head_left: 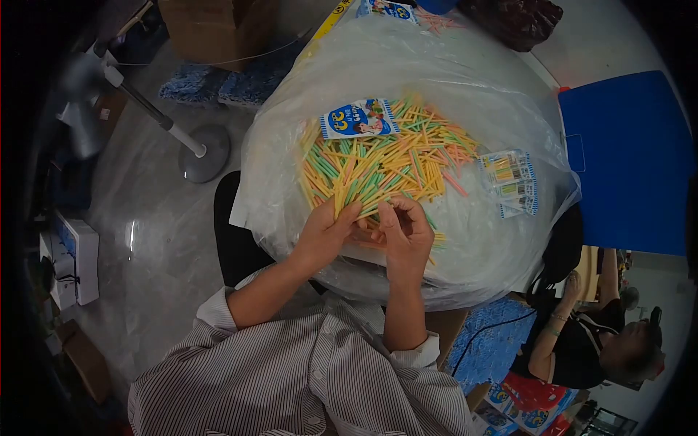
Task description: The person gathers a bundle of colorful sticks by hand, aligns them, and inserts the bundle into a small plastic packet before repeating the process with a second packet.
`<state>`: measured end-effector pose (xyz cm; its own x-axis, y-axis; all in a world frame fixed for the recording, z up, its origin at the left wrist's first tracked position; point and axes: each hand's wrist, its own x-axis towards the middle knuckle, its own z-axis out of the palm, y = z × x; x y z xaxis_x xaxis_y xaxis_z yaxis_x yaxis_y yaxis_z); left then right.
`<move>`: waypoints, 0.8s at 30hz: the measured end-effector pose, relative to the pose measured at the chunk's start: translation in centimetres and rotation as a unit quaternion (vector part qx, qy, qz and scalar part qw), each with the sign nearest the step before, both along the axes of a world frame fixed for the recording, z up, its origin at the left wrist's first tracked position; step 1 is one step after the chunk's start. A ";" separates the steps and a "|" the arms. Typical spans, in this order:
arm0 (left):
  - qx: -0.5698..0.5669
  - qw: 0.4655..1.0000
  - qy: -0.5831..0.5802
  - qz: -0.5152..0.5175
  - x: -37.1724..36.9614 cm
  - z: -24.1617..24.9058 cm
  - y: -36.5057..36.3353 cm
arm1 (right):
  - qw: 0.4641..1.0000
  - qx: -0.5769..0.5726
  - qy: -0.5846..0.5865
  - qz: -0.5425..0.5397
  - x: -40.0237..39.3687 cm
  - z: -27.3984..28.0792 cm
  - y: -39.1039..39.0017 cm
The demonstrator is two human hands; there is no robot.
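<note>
A large heap of thin yellow, green and pink sticks (389, 163) lies on a clear plastic sheet (465, 254). At the near edge of the heap, my left hand (326, 231) is closed around several yellow and green sticks. My right hand (408, 236) is beside it, thumb and fingers bent together on the near ends of sticks. Some of its fingertips are hidden behind the thumb. A blue-and-white printed packet (360, 120) rests on top of the heap. To the right, a partly see-through packet (511, 182) with coloured sticks showing lies on the plastic.
Right of the plastic stands a blue bin (629, 163). A person (582, 338) in dark clothing is at the lower right, near printed packaging (534, 418). A stand with a round base (205, 154) is on the floor at left, and a cardboard box (211, 33) stands behind.
</note>
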<state>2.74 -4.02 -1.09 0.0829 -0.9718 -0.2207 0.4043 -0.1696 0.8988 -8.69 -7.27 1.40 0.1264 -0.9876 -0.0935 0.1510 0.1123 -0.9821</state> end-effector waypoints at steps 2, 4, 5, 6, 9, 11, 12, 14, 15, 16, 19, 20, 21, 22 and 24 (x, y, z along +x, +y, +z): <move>-0.003 1.000 -0.002 0.003 -0.1 0.3 0.0 | 1.000 0.000 -0.011 -0.005 0.1 0.0 0.1; 0.001 0.999 0.027 0.020 -0.4 0.9 0.0 | 1.000 -0.001 -0.021 -0.009 0.4 0.1 0.2; 0.001 0.999 0.027 0.020 -0.4 0.8 -0.1 | 0.999 0.010 -0.026 -0.019 0.6 0.3 0.2; 0.001 1.000 0.014 0.016 -0.4 0.7 -0.1 | 0.999 0.021 -0.031 -0.029 0.7 0.4 0.2; 0.004 1.000 -0.001 0.011 -0.4 0.6 -0.1 | 1.000 0.001 -0.025 -0.011 0.5 0.1 0.2; 0.005 1.000 -0.004 0.011 -0.4 0.4 0.0 | 0.999 0.001 -0.029 -0.014 0.5 -0.1 0.3; -0.003 1.000 -0.022 0.022 -0.5 0.3 -0.1 | 0.999 0.000 -0.033 -0.017 0.5 -0.1 0.3; -0.012 0.999 -0.039 0.033 -0.6 0.3 -0.2 | 0.999 -0.014 -0.034 -0.024 0.7 -0.1 0.5; -0.019 0.997 -0.068 0.042 -0.7 0.4 -0.2 | 0.999 -0.026 -0.034 -0.031 0.9 -0.2 0.6; -0.026 0.994 -0.098 0.050 -0.7 0.4 -0.2 | 0.999 -0.026 -0.034 -0.031 1.0 -0.2 0.7; -0.024 0.994 -0.091 0.047 -0.7 -0.4 -0.2 | 0.996 -0.040 -0.059 -0.050 1.2 -0.2 0.8; -0.024 0.995 -0.091 0.046 -0.8 -0.4 -0.1 | 0.997 -0.025 -0.052 -0.044 1.3 -0.1 0.8; -0.027 0.994 -0.091 0.045 -0.8 -0.2 -0.1 | 0.998 -0.011 -0.045 -0.038 1.3 0.1 0.7; -0.031 0.994 -0.091 0.044 -0.8 0.0 -0.1 | 0.998 -0.011 -0.045 -0.038 1.2 0.2 0.7; -0.032 0.992 -0.122 0.031 -0.6 0.6 0.0 | 0.999 0.017 -0.027 -0.017 1.1 0.4 0.6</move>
